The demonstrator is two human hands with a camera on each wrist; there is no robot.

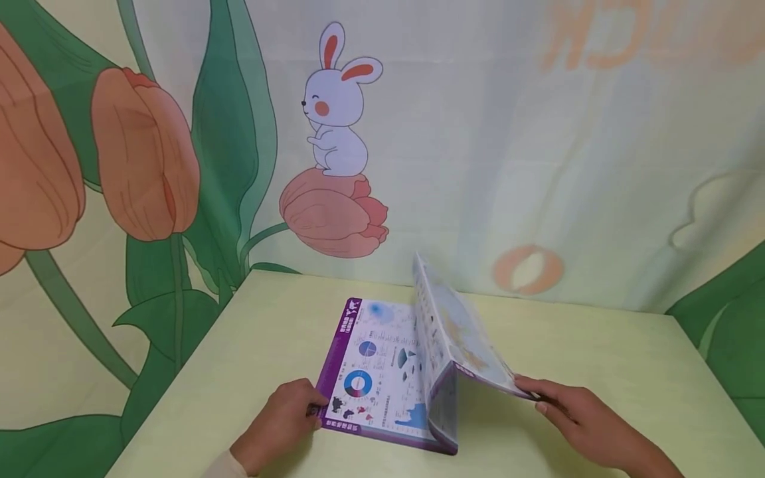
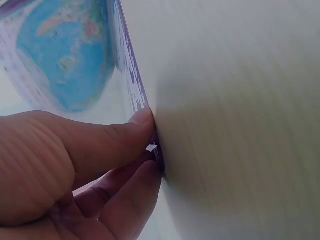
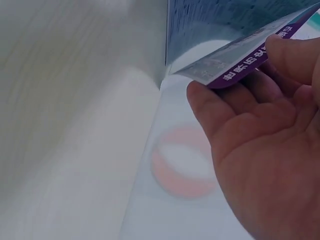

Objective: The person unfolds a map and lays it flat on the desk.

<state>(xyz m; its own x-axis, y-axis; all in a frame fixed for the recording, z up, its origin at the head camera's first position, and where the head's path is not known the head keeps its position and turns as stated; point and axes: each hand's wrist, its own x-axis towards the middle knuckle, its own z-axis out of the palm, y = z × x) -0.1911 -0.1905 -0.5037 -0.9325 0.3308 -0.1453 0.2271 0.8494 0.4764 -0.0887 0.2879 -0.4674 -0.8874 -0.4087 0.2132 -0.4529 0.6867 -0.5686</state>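
Observation:
A purple-edged folding world map (image 1: 388, 345), printed with charts and small pictures, is partly unfolded on the table. Its left panel lies nearly flat, while the middle rises to a ridge and the right panel slopes off with a map on it. My left hand (image 1: 287, 415) pinches the near left corner; in the left wrist view, the thumb (image 2: 135, 130) lies on one side of the thin edge and fingers on the other. At the near right corner, my right hand (image 1: 580, 418) grips the raised panel. The right wrist view shows the purple border (image 3: 240, 72) between thumb and fingers.
The pale table (image 1: 251, 358) reaches back to a hanging cloth (image 1: 466, 166) printed with tulips, leaves and a white rabbit (image 1: 337, 126). The ridge of the map stands close to this cloth. Bare tabletop shows on both sides of the map.

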